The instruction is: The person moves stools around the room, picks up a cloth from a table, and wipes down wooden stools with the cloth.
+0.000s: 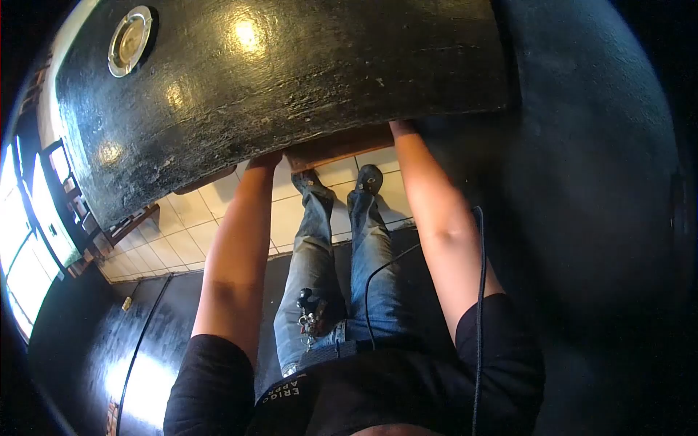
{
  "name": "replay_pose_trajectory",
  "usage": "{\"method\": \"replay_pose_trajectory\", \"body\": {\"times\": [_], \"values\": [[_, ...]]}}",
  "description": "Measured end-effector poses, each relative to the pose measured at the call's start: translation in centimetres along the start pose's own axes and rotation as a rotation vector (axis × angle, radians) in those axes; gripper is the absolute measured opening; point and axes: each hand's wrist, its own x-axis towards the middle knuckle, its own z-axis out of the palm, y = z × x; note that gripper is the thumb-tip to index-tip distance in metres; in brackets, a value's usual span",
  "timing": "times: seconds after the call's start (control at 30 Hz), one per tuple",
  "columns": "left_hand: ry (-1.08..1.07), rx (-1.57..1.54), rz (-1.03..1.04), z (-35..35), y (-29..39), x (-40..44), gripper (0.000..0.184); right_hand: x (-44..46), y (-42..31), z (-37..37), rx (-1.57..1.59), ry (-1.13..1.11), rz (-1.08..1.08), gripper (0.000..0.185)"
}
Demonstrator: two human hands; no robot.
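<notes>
A large black table with a rough front edge spans the upper part of the view. Both forearms reach beneath that edge. Only the wrist part of my left hand shows, beside a brown wooden piece under the table. My right hand is at the other end of the same piece, mostly covered by the tabletop. The fingers of both hands are hidden, so their grip cannot be made out.
A round metal ashtray sits on the table at the upper left. Pale floor tiles lie below, with a black cable on the dark floor at the left. A dark wall stands at the right, and bright windows at the far left.
</notes>
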Motion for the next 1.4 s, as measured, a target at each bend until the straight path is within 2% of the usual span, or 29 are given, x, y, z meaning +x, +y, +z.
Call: {"method": "replay_pose_trajectory", "body": {"times": [0.03, 0.1, 0.13, 0.2, 0.23, 0.3, 0.33, 0.4, 0.43, 0.5, 0.53, 0.6, 0.63, 0.8, 0.83, 0.9, 1.3, 1.4], "values": [[-0.005, -0.001, -0.009, -0.2, 0.3, 0.1, 0.046, -0.4, 1.0, -0.4, -0.005, -0.013, 0.006, 0.052], [0.044, -0.579, -0.160, -0.5, 2.0, 1.0, 0.053, -0.9, 2.4, -0.7, -0.018, -0.037, 0.016, 0.052], [0.042, -0.581, -0.167, 0.1, 1.6, 0.7, 0.053, -1.2, 2.4, -0.4, -0.025, -0.048, 0.022, 0.052], [0.201, -1.257, -0.430, 1.3, 0.3, 0.2, 0.050, -1.4, 2.6, -0.2, -0.038, -0.065, 0.031, 0.052], [0.204, -1.255, -0.430, 1.0, 0.3, 0.0, 0.050, -1.6, 2.3, -0.2, -0.041, -0.070, 0.033, 0.052], [0.117, -0.682, -0.246, 0.3, 0.5, -0.6, 0.051, -1.4, 1.9, -0.2, -0.050, -0.076, 0.035, 0.052], [0.119, -0.684, -0.241, 0.6, 0.1, -0.6, 0.051, -1.5, 1.7, -0.4, -0.056, -0.076, 0.034, 0.052], [0.212, -1.303, -0.469, 1.7, -0.3, -0.8, 0.052, -1.2, 1.5, -0.4, -0.073, -0.080, 0.034, 0.052], [0.213, -1.306, -0.465, 1.3, 0.4, -0.7, 0.052, -1.1, 1.4, -0.4, -0.081, -0.081, 0.033, 0.052], [0.093, 0.109, -0.070, -0.3, 2.5, -0.8, 0.047, -1.3, 0.7, 0.0, -0.093, -0.081, 0.037, 0.052], [0.089, 0.109, -0.070, 0.0, 2.0, -1.0, 0.047, -1.7, 0.7, -0.2, -0.099, -0.085, 0.044, 0.051], [0.152, -0.558, -0.304, 0.8, 1.1, -1.1, 0.048, -1.8, 0.9, 0.0, -0.113, -0.093, 0.054, 0.051], [0.154, -0.560, -0.303, 1.1, 0.4, -1.5, 0.048, -1.6, 1.1, -0.1, -0.120, -0.096, 0.054, 0.051], [0.210, 0.373, 0.134, 1.0, -4.2, -2.8, 0.049, -1.8, 0.6, -0.5, -0.164, -0.103, 0.063, 0.051], [0.204, 0.369, 0.139, 0.3, -2.1, -2.2, 0.049, -2.1, 0.4, -0.5, -0.175, -0.105, 0.072, 0.051], [-0.010, -0.111, -0.183, -1.6, 4.8, -0.6, 0.046, -2.5, -0.3, -0.3, -0.194, -0.109, 0.087, 0.051], [-0.110, -0.100, -0.117, -3.0, 3.5, 0.0, 0.046, -3.7, -0.9, -2.4, -0.280, -0.124, 0.177, 0.050], [-0.123, -0.105, -0.124, -4.6, 3.4, -2.3, 0.046, -3.9, -0.2, -3.4, -0.301, -0.150, 0.181, 0.050]]}}
